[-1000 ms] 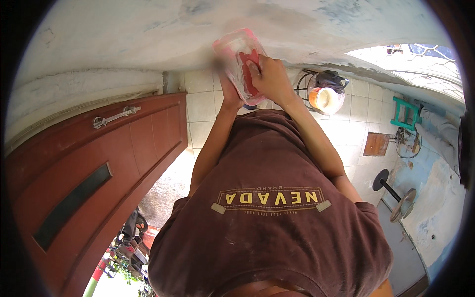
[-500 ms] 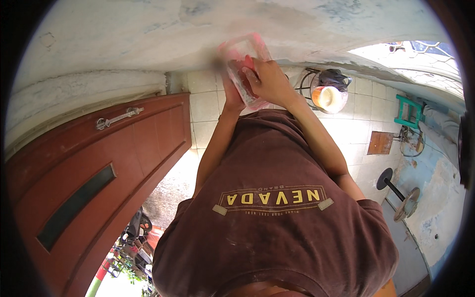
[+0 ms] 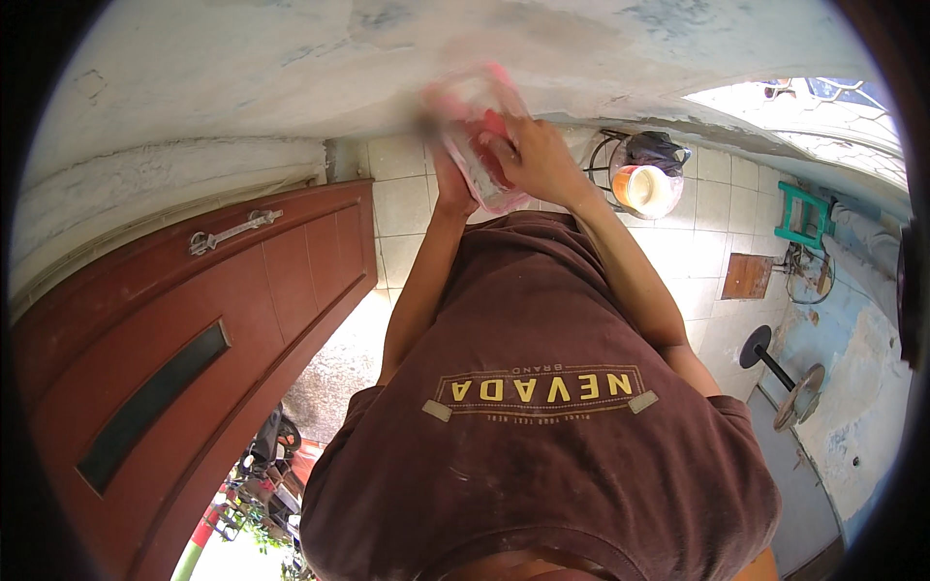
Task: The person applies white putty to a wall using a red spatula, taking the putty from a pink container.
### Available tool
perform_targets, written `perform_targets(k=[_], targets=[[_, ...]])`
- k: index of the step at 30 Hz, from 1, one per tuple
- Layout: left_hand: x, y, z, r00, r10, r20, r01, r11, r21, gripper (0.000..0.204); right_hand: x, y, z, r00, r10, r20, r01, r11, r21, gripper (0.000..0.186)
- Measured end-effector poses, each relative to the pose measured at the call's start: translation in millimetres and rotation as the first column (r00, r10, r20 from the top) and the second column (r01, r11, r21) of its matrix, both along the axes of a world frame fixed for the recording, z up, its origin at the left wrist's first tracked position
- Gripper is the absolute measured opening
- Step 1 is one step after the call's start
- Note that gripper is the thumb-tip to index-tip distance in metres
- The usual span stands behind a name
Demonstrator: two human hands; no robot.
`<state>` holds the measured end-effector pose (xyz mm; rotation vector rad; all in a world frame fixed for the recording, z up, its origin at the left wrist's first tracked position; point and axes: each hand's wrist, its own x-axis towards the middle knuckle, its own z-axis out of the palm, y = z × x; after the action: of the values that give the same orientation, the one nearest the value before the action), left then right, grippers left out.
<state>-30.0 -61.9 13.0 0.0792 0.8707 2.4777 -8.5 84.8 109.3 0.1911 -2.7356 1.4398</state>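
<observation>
Reaching both forearms forward, elbows bent. Holding a clear, pink-edged tray up in front of the wall with the left hand at its side, can't really tell finger spread. Pinching a flat red tool inside it, right hand mostly closed, thumb on top.

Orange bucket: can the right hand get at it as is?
Probably not: the right hand grips the red tool. Otherwise the way to the bucket looks free; distance unclear.
</observation>
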Motion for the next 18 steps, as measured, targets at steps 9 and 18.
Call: perform_targets(k=[9,18], targets=[[-1,8,13,0.989,0.085,0.124,-0.094,0.993,0.066,0.072,-4,-2,24,0.984,-0.137,0.111,0.128,0.988,0.081,0.023],[-1,14,19,0.976,0.167,0.141,-0.166,0.986,-0.018,0.082,-9,-1,7,0.983,-0.159,0.092,0.145,0.979,0.144,0.023]])
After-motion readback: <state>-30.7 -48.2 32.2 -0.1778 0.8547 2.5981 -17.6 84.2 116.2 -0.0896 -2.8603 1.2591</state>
